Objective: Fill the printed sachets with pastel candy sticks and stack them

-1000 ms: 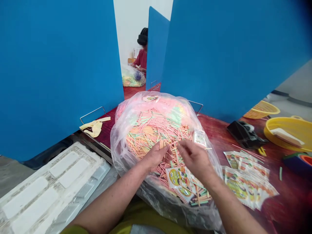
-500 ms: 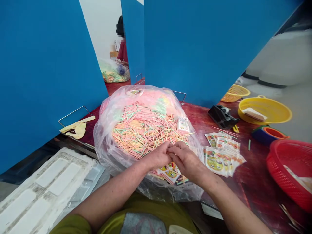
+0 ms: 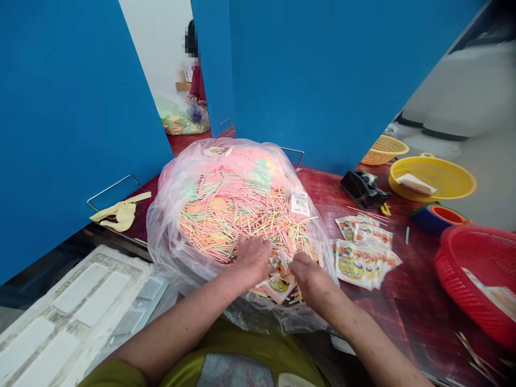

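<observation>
Currently, inside a clear plastic bag [image 3: 160,236], the left hand [image 3: 252,262] presses into loose coloured sticks [image 3: 237,215], apart from the right hand [image 3: 312,277]; whether either grips any is hidden. Rough pressure could snap sticks, tear the bag, or scatter the printed sachets [image 3: 355,263] beside the right hand.

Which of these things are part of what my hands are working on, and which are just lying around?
In use: left hand and right hand, down among the coloured sticks in the clear plastic bag, printed packets by the right hand.
Lying about: black tape dispenser, yellow basin, red basket, yellow cloth, white moulded tray.
</observation>
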Demonstrator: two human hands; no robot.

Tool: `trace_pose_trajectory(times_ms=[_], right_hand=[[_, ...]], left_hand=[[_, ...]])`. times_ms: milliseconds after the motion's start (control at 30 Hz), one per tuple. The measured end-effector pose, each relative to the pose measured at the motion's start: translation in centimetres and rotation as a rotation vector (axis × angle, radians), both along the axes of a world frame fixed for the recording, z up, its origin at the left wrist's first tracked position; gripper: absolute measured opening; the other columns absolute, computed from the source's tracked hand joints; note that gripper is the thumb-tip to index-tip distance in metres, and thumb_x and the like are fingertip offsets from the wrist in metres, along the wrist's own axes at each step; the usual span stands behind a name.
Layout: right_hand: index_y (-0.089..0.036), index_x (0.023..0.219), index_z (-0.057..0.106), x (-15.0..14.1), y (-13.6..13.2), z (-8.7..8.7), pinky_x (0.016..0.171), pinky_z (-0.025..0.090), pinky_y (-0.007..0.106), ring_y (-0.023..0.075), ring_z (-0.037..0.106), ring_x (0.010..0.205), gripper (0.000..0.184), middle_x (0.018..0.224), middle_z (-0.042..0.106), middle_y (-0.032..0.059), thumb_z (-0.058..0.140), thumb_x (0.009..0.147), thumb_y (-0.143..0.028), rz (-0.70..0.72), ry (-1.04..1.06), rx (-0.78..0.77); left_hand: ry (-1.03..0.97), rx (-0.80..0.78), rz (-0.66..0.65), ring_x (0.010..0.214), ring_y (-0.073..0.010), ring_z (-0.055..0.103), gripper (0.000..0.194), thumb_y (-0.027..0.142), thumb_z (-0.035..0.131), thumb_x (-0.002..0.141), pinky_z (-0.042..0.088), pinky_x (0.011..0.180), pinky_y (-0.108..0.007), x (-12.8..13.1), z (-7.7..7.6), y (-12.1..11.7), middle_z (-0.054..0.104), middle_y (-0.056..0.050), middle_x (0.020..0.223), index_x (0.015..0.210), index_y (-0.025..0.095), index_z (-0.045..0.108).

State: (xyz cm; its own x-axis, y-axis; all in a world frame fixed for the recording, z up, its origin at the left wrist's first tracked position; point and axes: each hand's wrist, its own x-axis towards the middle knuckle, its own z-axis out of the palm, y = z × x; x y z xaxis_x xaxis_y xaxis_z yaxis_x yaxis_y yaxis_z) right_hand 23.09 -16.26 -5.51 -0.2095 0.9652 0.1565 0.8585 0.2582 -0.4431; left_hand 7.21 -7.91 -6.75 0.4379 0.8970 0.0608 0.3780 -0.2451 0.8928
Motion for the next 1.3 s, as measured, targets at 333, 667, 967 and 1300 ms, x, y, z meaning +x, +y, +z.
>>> trace_pose_trajectory(times_ms=[333,667,967,1300], right_hand=[[-0.017,0.077,0.059,-0.9,1.1,-2.7,0.067,0.048,0.029,0.0168,0.056,0.076,0.023,0.081,0.056,0.0077,0.036,0.081,-0.012,-0.017,0.132,0.070],[-0.021,0.105,0.054,0.7,0.9,2.0,0.077,0.051,0.033,0.0177,0.056,0.095,0.029,0.099,0.057,0.0086,0.046,0.082,-0.008,0.012,0.061,0.643],[-0.021,0.119,0.044,-0.6,0.4,4.1,0.078,0.052,0.032,0.0167,0.055,0.100,0.039,0.105,0.056,0.0103,0.036,0.084,-0.007,0.285,0.020,0.400],[-0.020,0.132,0.033,-2.6,-2.0,6.9,0.068,0.048,0.038,0.0235,0.056,0.083,0.048,0.090,0.060,0.0105,0.043,0.085,-0.021,-0.098,-0.148,0.631]], left_hand=[[0.002,0.012,-0.012,0.059,-0.0142,0.044,0.016,0.011,0.068,0.054,0.033,0.073,-0.024,-0.5,-0.8,1.0,0.042,0.004,0.047,0.050,0.021,0.056],[0.042,0.031,-0.326,0.052,-0.0087,0.042,0.024,0.033,0.054,0.076,0.029,0.051,-0.019,-2.5,1.0,2.0,0.049,0.003,0.053,0.063,0.015,0.064],[-0.376,-0.086,-0.260,0.075,-0.0175,0.056,0.006,0.020,0.069,0.065,0.037,0.082,-0.026,-3.4,1.8,1.2,0.065,-0.004,0.068,0.070,0.023,0.072],[-0.740,-0.076,-0.204,0.094,-0.0221,0.057,0.017,0.015,0.067,0.068,0.034,0.095,-0.036,-1.4,2.6,-1.1,0.068,-0.007,0.092,0.083,0.023,0.072]])
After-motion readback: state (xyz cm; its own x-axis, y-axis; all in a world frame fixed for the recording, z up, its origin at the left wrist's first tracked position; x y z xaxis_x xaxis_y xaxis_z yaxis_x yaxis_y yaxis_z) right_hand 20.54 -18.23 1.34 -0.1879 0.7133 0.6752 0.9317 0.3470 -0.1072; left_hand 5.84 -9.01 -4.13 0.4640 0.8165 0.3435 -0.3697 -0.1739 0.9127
